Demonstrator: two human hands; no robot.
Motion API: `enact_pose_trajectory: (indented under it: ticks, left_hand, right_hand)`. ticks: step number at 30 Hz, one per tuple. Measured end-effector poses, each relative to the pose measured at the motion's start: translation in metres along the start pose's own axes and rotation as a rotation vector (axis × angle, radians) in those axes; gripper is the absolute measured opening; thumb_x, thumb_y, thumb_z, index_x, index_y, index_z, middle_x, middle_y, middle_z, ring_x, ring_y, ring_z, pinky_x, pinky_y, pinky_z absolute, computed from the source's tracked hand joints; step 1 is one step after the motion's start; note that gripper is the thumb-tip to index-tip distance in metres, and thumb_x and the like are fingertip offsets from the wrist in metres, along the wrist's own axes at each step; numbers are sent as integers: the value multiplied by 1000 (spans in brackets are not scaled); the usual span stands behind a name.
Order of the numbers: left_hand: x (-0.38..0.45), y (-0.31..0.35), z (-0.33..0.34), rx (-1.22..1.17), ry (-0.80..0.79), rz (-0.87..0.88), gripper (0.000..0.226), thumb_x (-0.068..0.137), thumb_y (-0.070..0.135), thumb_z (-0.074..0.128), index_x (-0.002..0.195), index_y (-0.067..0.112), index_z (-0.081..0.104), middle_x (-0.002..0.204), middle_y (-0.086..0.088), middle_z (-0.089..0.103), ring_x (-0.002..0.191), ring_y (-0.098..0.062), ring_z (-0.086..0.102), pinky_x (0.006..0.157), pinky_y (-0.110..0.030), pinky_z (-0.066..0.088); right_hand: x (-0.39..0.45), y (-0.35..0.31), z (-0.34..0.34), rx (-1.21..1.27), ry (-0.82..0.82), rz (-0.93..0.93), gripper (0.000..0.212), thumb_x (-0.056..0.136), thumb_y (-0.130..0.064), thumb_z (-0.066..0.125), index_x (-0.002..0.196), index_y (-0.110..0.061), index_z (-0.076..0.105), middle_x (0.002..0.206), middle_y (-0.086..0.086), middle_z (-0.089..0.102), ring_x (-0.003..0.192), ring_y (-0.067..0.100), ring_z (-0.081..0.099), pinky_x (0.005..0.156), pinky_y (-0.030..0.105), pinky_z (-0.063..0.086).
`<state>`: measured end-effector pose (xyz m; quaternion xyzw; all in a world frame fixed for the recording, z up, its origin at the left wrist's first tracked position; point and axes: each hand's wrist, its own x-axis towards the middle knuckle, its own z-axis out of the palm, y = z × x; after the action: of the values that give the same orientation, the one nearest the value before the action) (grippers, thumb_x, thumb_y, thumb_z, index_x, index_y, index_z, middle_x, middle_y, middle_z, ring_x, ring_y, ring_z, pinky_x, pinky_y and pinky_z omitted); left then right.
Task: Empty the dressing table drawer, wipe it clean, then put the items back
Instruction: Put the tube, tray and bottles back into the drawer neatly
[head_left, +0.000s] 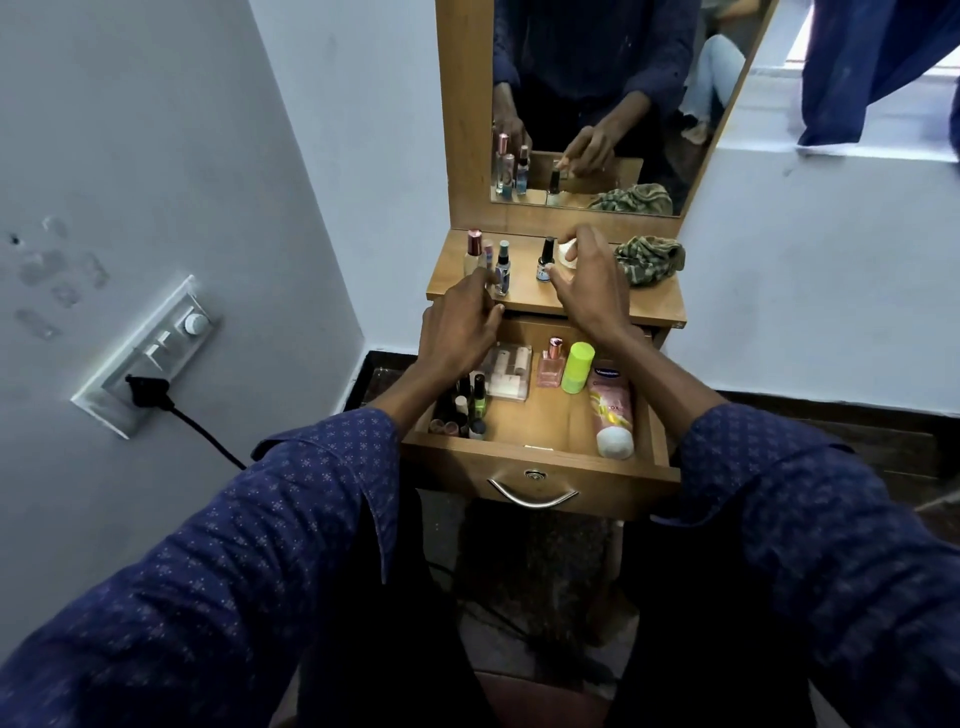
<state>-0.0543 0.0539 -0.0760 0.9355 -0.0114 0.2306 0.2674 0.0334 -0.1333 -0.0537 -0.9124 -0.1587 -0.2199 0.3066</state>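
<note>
Both hands half-curled, right around one white jar; four bottles on shelf.

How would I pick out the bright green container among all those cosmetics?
Start at the open drawer below the mirror. Along its back, between a small pink perfume bottle and a pink lotion tube lying flat, stands the green container. It is the only plain lime-green cylinder there, and upright.

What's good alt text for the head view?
Two hands reach over an open drawer of cosmetics: the left hand at small bottles on the dressing table top, the right hand on a small white object.
</note>
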Motion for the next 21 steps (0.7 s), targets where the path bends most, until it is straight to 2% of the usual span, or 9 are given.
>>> enact_pose_trajectory:
  ticks: [2, 4, 6, 8, 13, 17, 19, 21]
  left_hand:
    - [5, 2, 1, 7, 39, 18, 41, 102, 32, 62, 139, 29, 44, 114, -1, 75, 96, -24, 73, 79, -46, 61]
    - [12, 6, 0, 29, 61, 30, 51, 103, 30, 62, 147, 27, 37, 111, -6, 76, 92, -29, 73, 77, -45, 61]
    - [19, 11, 0, 55, 71, 34, 60, 103, 28, 63, 153, 26, 32, 106, -9, 76, 88, -31, 73, 74, -43, 59]
    - [26, 14, 2, 74, 70, 27, 62, 103, 29, 63, 156, 25, 31, 104, -10, 76, 87, -33, 72, 74, -42, 58]
    - [37, 18, 9, 117, 74, 11, 48, 105, 34, 58, 149, 23, 42, 107, -11, 76, 94, -34, 72, 74, -41, 55]
    - [39, 19, 7, 60, 117, 3, 34, 106, 26, 58, 137, 20, 50, 102, -10, 74, 91, -30, 70, 67, -33, 41]
    - [39, 19, 6, 6, 121, 0, 27, 105, 23, 59, 131, 22, 51, 98, -8, 73, 87, -27, 69, 65, -34, 46]
    - [40, 17, 5, -35, 114, -22, 18, 105, 20, 59, 122, 22, 54, 97, -4, 74, 85, -23, 70, 68, -38, 55]
  right_hand:
    - [11, -1, 2, -33, -20, -2, 42, 93, -27, 75, 129, -25, 53, 119, 0, 61, 89, 11, 56, 57, 15, 29]
    - [18, -3, 4, -64, -44, -16, 46, 95, -28, 74, 136, -27, 52, 127, 1, 61, 92, 13, 57, 62, 21, 38]
    - [22, -4, 6, -95, -54, -48, 43, 97, -29, 71, 136, -28, 54, 128, 2, 63, 100, 19, 63, 73, 26, 43]
    - [24, -4, 8, -120, -46, -74, 34, 98, -31, 69, 130, -26, 60, 124, 2, 67, 105, 21, 65, 75, 27, 41]
    - [23, -6, 11, -75, -7, -37, 23, 98, -27, 70, 120, -22, 67, 113, 1, 75, 101, 18, 69, 70, 24, 39]
    - [20, -3, 8, -39, -7, 2, 22, 96, -24, 73, 118, -21, 70, 112, -2, 75, 100, 14, 69, 58, 16, 32]
    - [20, -1, 5, -8, -4, 29, 20, 94, -24, 75, 114, -21, 71, 109, -4, 76, 97, 11, 68, 57, 12, 31]
    - [16, 1, 2, 32, 3, 47, 19, 93, -25, 76, 111, -21, 73, 106, -5, 77, 94, 10, 69, 60, 20, 41]
